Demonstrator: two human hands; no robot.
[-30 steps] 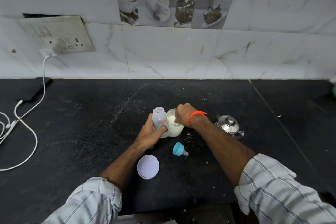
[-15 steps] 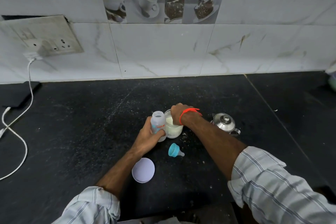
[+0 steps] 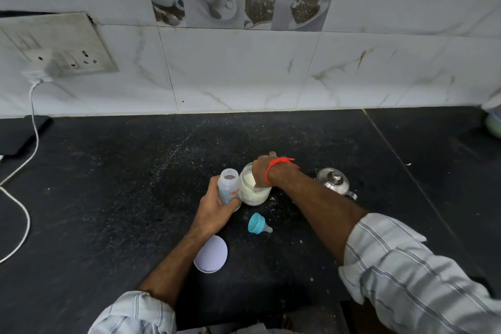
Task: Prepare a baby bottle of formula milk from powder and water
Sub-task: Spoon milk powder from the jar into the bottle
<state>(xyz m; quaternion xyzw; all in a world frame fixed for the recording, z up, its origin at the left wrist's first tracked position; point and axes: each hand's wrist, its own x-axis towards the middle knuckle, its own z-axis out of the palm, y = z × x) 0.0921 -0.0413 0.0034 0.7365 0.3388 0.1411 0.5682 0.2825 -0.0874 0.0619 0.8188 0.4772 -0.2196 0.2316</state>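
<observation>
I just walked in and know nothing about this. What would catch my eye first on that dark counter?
Mid-counter, the right hand with an orange wrist thread dips into an open jar of white powder, while the left hand grips an uncapped baby bottle right beside it. Nearer the person lie a blue teat cap and a pale round lid; a small steel pot stands to the right.

black speckled counter (image 3: pixel 113 198), blue teat cap (image 3: pixel 256 222), lilac lid (image 3: pixel 211 253), striped sleeves (image 3: pixel 406 274)
</observation>
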